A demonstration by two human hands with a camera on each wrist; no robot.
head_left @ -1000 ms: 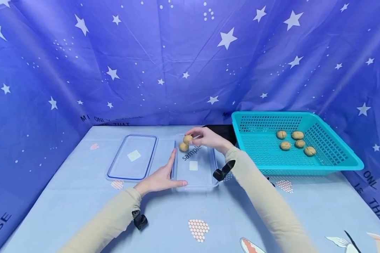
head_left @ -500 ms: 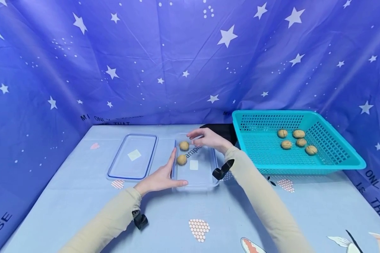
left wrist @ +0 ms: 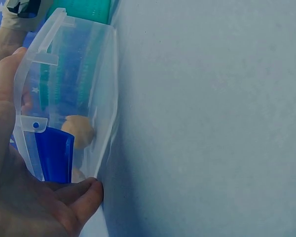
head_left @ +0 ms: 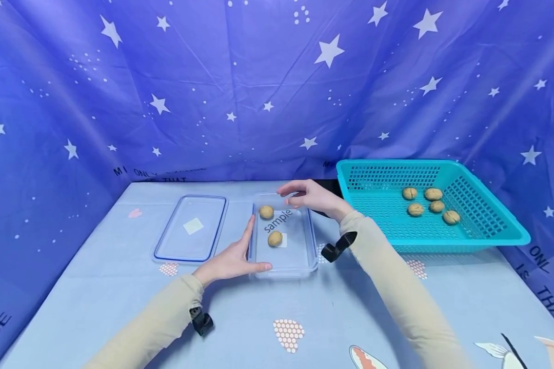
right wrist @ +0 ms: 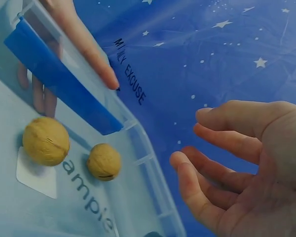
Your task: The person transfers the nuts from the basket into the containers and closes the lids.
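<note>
the clear container [head_left: 283, 241] lies on the desk [head_left: 304, 307], at about 12 o'clock from the person, with its lid [head_left: 191, 228] set flat just beside it at 9 o'clock. two walnuts [head_left: 275, 238] are seen inside it, one near the far end [head_left: 266, 211] and one nearer the middle, apart from each other. the container's long axis runs from 6 to 12 o'clock, away from the person, and its open side faces up. the left hand [head_left: 231, 261] is laid against the container's near left corner, fingers [left wrist: 84, 195] straight along the wall and thumb along the near edge, so the box is steadied rather than gripped. the right hand [head_left: 311, 195] is held over the far right rim with its fingers [right wrist: 207, 175] loosely spread and nothing in them (the palm shows bare in the right wrist view).

a slip is judged possible: the light box could be pushed across the smooth cloth if the left hand presses sideways, and the round walnuts would then roll about. the far rim could also be caught by the right hand's sleeve, tipping the box. five more walnuts lie in the teal basket [head_left: 489, 230] at 2 o'clock.
</note>
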